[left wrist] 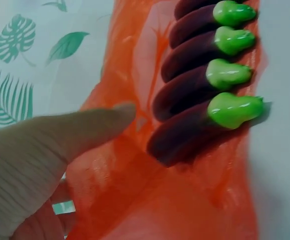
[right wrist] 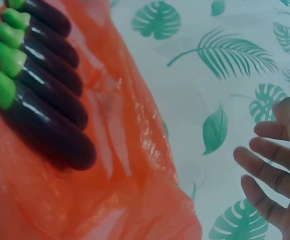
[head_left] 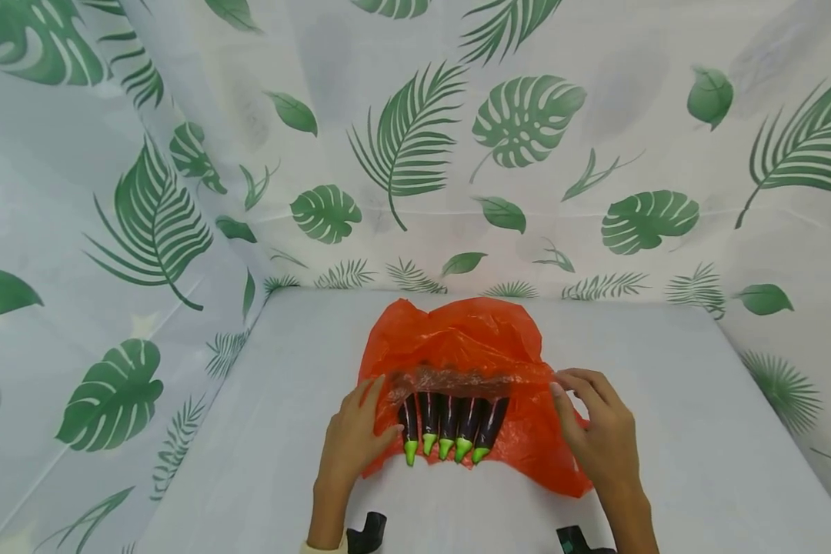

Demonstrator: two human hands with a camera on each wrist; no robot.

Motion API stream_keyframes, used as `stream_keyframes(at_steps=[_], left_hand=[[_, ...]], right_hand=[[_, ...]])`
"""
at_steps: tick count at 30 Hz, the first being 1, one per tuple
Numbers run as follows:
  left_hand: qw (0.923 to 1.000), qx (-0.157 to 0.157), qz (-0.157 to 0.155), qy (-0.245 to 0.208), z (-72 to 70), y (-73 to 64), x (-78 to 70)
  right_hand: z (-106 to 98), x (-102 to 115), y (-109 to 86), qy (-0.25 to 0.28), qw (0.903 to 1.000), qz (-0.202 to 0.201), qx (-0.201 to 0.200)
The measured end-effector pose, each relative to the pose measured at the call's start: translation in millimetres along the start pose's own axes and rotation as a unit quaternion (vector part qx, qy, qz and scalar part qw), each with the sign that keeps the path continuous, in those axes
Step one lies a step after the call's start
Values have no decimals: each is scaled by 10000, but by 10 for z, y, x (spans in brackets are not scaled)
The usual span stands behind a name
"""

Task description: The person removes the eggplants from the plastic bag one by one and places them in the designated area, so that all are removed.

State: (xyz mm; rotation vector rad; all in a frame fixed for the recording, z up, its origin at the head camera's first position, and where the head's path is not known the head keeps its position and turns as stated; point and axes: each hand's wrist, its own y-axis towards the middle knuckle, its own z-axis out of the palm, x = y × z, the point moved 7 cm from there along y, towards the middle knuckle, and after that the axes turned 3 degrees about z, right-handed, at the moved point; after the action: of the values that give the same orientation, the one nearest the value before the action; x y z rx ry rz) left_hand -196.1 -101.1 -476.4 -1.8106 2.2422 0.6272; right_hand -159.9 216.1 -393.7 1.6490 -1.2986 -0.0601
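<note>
Loosely, my left hand (head_left: pixel 349 438) rests on the red bag's (head_left: pixel 450 331) left side, thumb straight, grasping nothing. Next, five eggplants (head_left: pixel 448 419) lie side by side on the plastic, stems towards me. Rightmost, my right hand (head_left: pixel 604 423) looks unclenched by the edge. One uneven tug might roll them off.

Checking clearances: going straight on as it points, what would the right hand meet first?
Most likely the bag: the right hand points toward its side, though depth leaves any gap unclear.

Cream cuff (head_left: pixel 324 548), black wrist mounts (head_left: pixel 368 532)
</note>
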Motion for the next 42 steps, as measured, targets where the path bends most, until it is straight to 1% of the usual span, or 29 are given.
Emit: stream_keyframes(at_steps=[3,7,11,15,17,20,22,24,26,28,30,32,34,36,37,38,40,42], left_hand=[[9998,-138,-120,-67,30,-19,18],[9985,-392,-321,-222,44,-23,45],[9956,-588,-573,-461,51,-7,72],[9894,-697,-772,-1017,63,30,95],[9844,-753,-798,-1373,66,54,99],[9763,-748,-917,-1812,84,72,109],[9718,-760,-987,-2003,97,76,122],[9681,-754,-1089,-2126,117,70,140],[9651,-800,-1128,-2226,126,64,155],[9627,-856,-1153,-2292,129,62,166],[9598,-911,-1196,-2371,124,62,172],[9571,-962,-1215,-2449,116,64,174],[9554,-975,-1235,-2501,110,66,173],[9537,-973,-1252,-2554,106,68,172],[9525,-977,-1256,-2597,102,70,170],[9511,-980,-1264,-2644,97,73,168],[9480,-991,-1296,-2732,90,76,168],[9464,-1003,-1317,-2774,82,78,166]], right_hand=[[15,-15,-74,192,9998,-8,44],[59,-22,-173,698,9973,-93,183],[170,-50,-305,1151,9917,4,581],[335,-94,-454,1247,9860,215,1086],[421,-134,-532,1187,9830,456,1325],[553,-213,-643,996,9738,1166,1679],[633,-267,-710,870,9615,1716,1962],[701,-306,-749,734,9487,2166,2184],[756,-350,-777,615,9341,2586,2384],[805,-401,-792,587,9178,3028,2502],[853,-457,-808,672,8976,3507,2584],[905,-515,-837,924,8732,3994,2638],[954,-560,-868,1237,8508,4361,2658],[994,-591,-889,1466,8340,4594,2681],[1011,-601,-897,1559,8286,4652,2695],[1025,-610,-901,1625,8258,4674,2706],[1049,-623,-905,1695,8230,4690,2722],[1075,-632,-900,1796,8225,4659,2725]])
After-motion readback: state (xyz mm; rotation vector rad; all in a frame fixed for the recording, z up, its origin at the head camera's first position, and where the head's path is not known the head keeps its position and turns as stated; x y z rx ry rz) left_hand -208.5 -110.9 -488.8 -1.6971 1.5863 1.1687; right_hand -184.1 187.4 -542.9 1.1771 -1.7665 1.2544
